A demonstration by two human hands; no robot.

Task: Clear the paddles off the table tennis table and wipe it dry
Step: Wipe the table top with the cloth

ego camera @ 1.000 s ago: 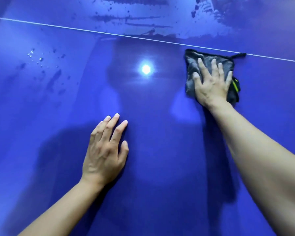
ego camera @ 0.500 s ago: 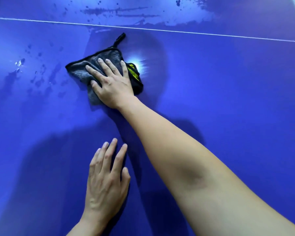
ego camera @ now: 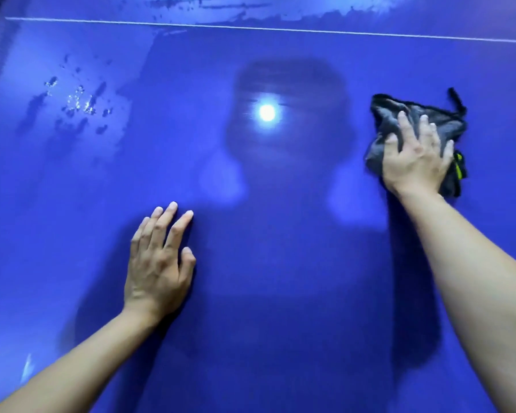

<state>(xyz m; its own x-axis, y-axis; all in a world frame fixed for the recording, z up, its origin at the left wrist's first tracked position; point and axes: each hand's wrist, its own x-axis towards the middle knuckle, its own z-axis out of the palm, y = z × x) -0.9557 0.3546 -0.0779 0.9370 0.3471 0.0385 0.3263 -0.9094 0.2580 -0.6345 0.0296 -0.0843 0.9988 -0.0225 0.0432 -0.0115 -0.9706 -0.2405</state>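
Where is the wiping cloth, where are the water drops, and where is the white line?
cloth (ego camera: pixel 383 111): head view, on its grey upper left fold.
water drops (ego camera: pixel 78 99): head view, on the shiny drops in the middle of the wet patch.
white line (ego camera: pixel 251 27): head view, about midway along the line.

Left hand lay flat on table, near centre-left. Right hand pressed on cloth, far right. Droplets sat far left. Line ran across behind everything, wet streaks beyond it.
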